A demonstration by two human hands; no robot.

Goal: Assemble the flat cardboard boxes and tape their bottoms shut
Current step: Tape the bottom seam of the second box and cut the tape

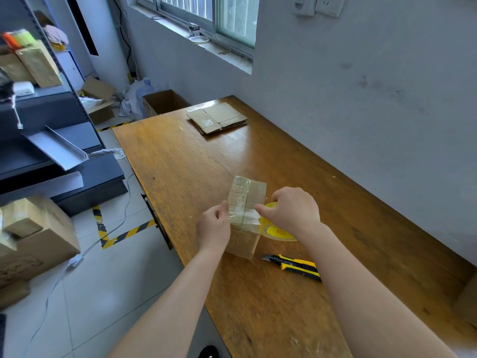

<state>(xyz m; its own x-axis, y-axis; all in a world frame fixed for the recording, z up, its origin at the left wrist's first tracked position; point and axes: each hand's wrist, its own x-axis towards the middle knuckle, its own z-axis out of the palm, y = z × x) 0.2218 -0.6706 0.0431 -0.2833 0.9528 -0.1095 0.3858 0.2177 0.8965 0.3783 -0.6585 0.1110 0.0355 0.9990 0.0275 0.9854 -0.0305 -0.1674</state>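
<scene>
A small assembled cardboard box point(245, 202) stands on the wooden table point(180, 156), with clear tape across its upper face. My left hand point(214, 228) pinches the loose end of the tape against the box's left edge. My right hand point(294, 210) grips a roll of clear tape with a yellow core point(277, 232) just right of the box, and a strip of tape stretches from the roll over the box. A stack of flat cardboard boxes point(216, 117) lies at the table's far end.
A yellow and black utility knife point(296, 266) lies on the table just behind my right forearm. An open carton point(162, 100) stands on the floor past the table's far end. Dark shelving point(51, 140) and stacked cartons point(33, 236) fill the left side.
</scene>
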